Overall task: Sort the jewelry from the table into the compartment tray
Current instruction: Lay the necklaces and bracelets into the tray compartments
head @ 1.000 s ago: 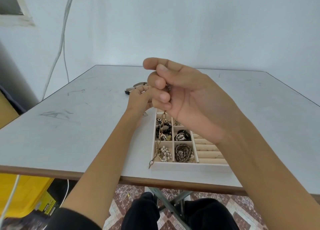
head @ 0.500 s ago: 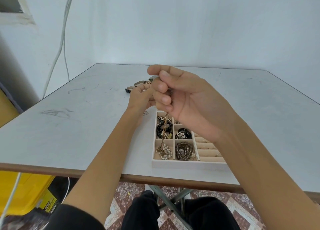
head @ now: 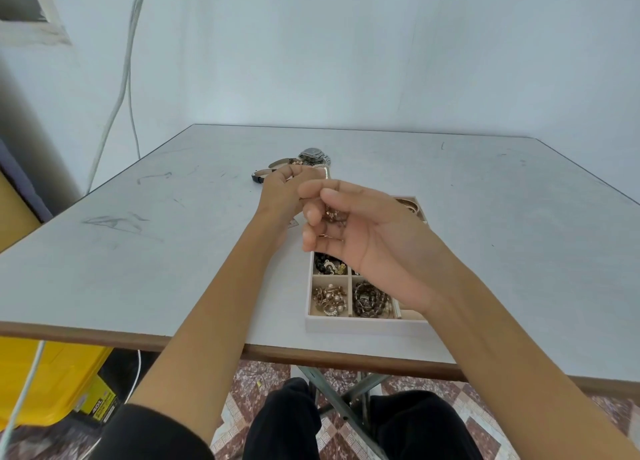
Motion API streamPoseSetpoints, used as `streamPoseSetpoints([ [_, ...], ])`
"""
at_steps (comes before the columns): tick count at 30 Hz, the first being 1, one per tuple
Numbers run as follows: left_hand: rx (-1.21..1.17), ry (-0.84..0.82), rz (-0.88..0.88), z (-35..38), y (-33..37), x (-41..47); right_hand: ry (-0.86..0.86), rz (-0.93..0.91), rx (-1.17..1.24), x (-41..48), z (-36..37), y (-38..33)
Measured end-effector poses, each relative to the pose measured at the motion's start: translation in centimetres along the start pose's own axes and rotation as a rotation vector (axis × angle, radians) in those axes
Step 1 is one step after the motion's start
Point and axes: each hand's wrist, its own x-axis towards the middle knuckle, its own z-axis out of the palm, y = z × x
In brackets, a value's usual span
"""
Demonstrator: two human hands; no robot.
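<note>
- The right hand [head: 363, 231] is raised above the tray [head: 363, 323], palm turned toward the camera and to the left.
- Its fingers [head: 313, 213] are loosely curled, half closed, and cup a bunched gold chain [head: 334, 215] against the palm. The chain is gathered inside the hand and is clear of the tray.
- The left hand [head: 280, 192] reaches farther across the table [head: 173, 251], just behind the right hand's fingertips. Its fingers are curled beside a small pile of watches [head: 313, 156]. Whether it grips anything cannot be told, because the right hand hides the fingertips.
- The tray sits near the front edge of the table, under the right wrist.
- Its near-left compartment holds gold and pearl pieces [head: 329, 298].
- The compartment just to the right of that holds a dark bead bracelet [head: 370, 300].
- The one behind the near-left holds black beads [head: 327, 267].
- Gold bangles [head: 410, 205] show in the far compartment, past the right hand.
- A yellow box [head: 45, 373] stands on the floor below the table's left side.
</note>
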Motion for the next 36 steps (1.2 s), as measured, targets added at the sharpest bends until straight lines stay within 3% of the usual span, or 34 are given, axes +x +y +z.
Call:
streamPoseSetpoints([
  [13, -0.055, -0.002, -0.026, -0.1, -0.4, 0.4, 0.038, 0.055, -0.062, -0.5, -1.2, 1.3],
  [22, -0.056, -0.018, -0.003, -0.2, -0.5, 0.5, 0.138, 0.11, -0.565, -1.1, -1.9, -1.0],
  [30, -0.066, -0.036, 0.006, -0.2, -0.5, 0.5, 0.134, 0.195, -0.652, -0.3, -2.9, -3.4],
  [36, -0.058, -0.043, 0.002, -0.2, -0.5, 0.6, 0.19, 0.127, -0.934, -0.2, -3.2, -3.7],
])
